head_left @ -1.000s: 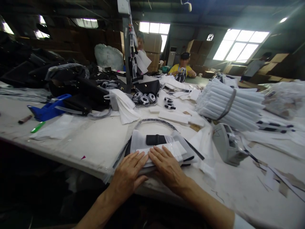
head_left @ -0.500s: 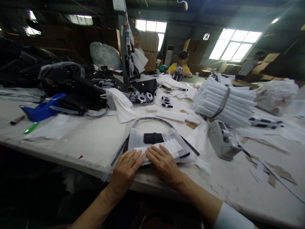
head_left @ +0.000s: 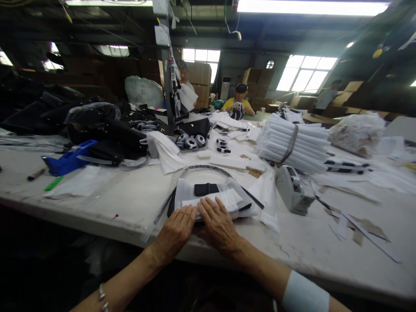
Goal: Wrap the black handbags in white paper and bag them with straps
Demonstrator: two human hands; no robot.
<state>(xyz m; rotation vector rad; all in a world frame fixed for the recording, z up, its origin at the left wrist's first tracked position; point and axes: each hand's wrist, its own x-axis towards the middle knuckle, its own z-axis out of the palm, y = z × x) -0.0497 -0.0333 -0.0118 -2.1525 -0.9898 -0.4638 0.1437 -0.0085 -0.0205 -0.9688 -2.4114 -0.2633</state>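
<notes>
At the front edge of a white table (head_left: 107,203), touching a partly wrapped black bag (head_left: 206,189). On its white sheet (head_left: 234,200), resting left hand (head_left: 177,227) and right hand (head_left: 217,223) flat, with fingers extended, unclenched. Farther back, seeing 2 small banded rolls (head_left: 223,149).

A bag (head_left: 206,190) lies at the front edge of the tabletop (head_left: 130,195), the left hand (head_left: 177,229) and right hand (head_left: 219,225) side by side on its near part. Right of it stands a tape dispenser (head_left: 290,197); behind that sits a strapped bundle (head_left: 305,145). Paper scraps (head_left: 368,227) lie right of the dispenser. Beyond the bag, slightly left, rest clustered coils (head_left: 191,142), with a post (head_left: 168,86) rising behind them. Toward the left rear lies a heap (head_left: 58,110), a thin sheet (head_left: 76,182) before it.
</notes>
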